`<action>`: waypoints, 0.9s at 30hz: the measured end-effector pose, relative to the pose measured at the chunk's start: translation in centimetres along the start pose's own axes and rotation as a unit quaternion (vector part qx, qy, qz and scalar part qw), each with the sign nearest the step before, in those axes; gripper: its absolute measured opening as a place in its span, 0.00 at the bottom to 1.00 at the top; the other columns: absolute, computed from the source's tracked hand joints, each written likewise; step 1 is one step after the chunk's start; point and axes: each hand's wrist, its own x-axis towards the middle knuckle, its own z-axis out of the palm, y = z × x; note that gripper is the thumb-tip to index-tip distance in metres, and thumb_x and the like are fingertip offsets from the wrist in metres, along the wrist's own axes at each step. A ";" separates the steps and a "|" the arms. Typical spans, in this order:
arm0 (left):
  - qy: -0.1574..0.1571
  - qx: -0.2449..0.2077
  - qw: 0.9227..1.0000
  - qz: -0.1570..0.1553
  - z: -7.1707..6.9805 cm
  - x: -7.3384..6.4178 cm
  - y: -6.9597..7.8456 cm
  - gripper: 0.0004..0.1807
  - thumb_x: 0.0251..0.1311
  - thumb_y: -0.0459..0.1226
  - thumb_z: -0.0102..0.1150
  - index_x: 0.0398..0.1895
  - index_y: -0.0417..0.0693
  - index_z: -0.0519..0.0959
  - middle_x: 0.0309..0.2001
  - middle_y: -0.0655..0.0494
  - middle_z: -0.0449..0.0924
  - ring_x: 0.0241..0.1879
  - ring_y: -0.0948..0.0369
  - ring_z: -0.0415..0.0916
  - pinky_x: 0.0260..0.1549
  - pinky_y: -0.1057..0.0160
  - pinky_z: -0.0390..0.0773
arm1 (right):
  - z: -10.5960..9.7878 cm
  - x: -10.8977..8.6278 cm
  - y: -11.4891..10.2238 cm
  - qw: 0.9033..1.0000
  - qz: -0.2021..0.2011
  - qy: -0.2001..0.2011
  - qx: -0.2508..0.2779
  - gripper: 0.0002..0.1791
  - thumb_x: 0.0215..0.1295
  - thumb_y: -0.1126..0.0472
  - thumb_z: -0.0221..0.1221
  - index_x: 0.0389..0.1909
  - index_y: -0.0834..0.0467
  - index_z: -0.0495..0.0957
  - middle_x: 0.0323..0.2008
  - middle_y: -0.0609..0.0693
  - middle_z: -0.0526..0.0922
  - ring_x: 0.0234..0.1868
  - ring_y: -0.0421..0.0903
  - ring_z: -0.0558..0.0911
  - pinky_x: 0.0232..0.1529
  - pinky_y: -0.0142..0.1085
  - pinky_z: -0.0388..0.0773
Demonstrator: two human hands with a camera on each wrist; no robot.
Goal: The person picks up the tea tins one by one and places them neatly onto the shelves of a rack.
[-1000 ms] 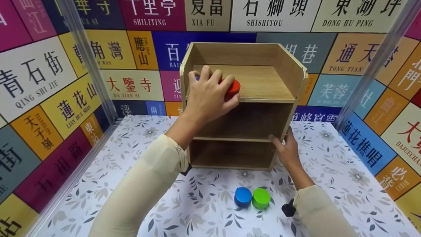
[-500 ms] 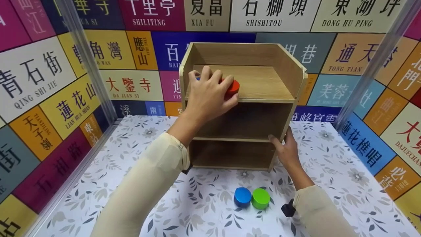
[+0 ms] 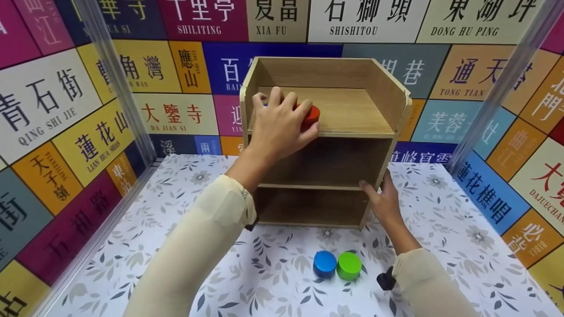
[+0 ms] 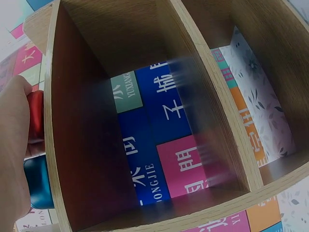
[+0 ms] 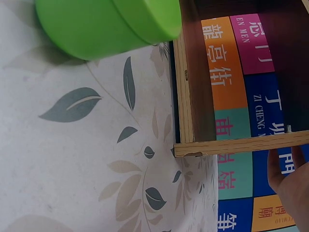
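Left hand (image 3: 282,125) clamps red cylinder (image 3: 312,116), ten o'clock on wooden shelf (image 3: 352,108); right hand (image 3: 386,200) grips its four-o'clock side. Likely placing; next calls for gentle release.

The table (image 3: 264,286) before me wears a white covering, printed with grey flowers and leaves. Behind the table I see a wall (image 3: 317,49) of many coloured panels with Chinese characters and Latin letters; high there, a white panel (image 3: 365,20) says SHISHITOU. To the left of the table I can read QING SHI JIE on another white panel (image 3: 48,97). Near the table's two back corners stand a left clear post (image 3: 116,79) and a right clear post (image 3: 504,83).
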 end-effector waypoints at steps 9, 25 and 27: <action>0.005 0.000 1.000 -0.004 0.2 0.0 0.0 0.28 0.66 0.63 0.41 0.57 0.61 0.78 0.50 0.52 0.80 0.58 0.47 0.67 0.58 0.33 0.58 | -0.1 0.0 -0.1 1.000 0.001 -0.009 0.011 0.37 0.69 0.51 0.62 0.75 0.54 0.60 0.68 0.60 0.72 0.72 0.54 0.69 0.72 0.50 0.61; -0.004 0.007 1.000 -0.012 0.4 0.1 0.1 0.29 0.67 0.63 0.40 0.58 0.60 0.78 0.52 0.53 0.81 0.59 0.47 0.67 0.58 0.32 0.57 | 0.1 0.0 0.0 1.000 -0.001 0.000 0.010 0.36 0.68 0.54 0.62 0.74 0.54 0.61 0.67 0.60 0.73 0.71 0.55 0.70 0.72 0.49 0.62; -0.005 0.008 1.000 -0.014 0.4 0.1 0.1 0.29 0.67 0.63 0.40 0.58 0.59 0.78 0.52 0.53 0.81 0.59 0.47 0.67 0.58 0.32 0.57 | 0.0 0.0 -0.1 1.000 -0.001 -0.003 0.009 0.37 0.68 0.54 0.62 0.75 0.54 0.60 0.68 0.60 0.72 0.72 0.55 0.69 0.73 0.49 0.61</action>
